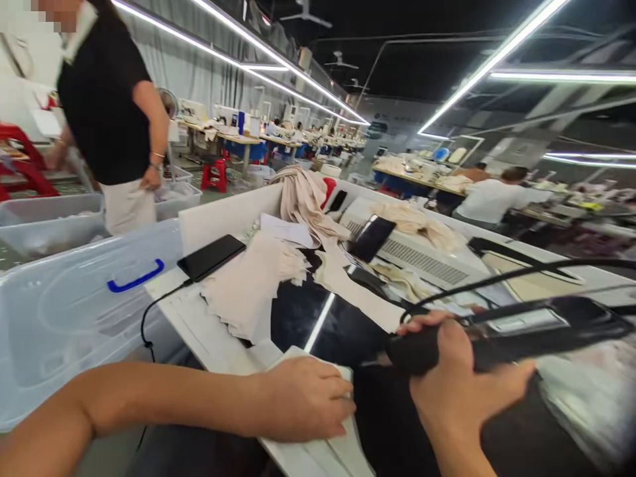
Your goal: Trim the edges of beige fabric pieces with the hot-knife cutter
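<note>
Our right grip (pixel 454 377) is wrapped around a black handheld tool (pixel 534 339), its digits on both sides of the body; the near end is blurred, and we cannot tell exactly what its tip is. That end points towards our left grip (pixel 305 397), which rests palm down, fingers loosely curled, on a pale cloth piece (pixel 350 444); we cannot tell whether it pinches the cloth or only presses it.

Just beyond both grips lies a dark glossy panel (pixel 352 331) on the white bench (pixel 186 311), reflecting a strip of light. To do this well, we judge, the left grip should hold the cloth flat and keep its fingertips out of line with the tool's end, while the right keeps the tool level and steady. The black cable (pixel 497 273) arches above the right grip; we would best keep it from dragging on the tool.

Ahead of the left grip lie cut cloth pieces (pixel 248 285) with jagged edges, then a phone (pixel 211 257). Left of that grip, off the bench, sits a clear plastic bin (pixel 89 298); beyond it stands a person in a black top (pixel 106 106).
</note>
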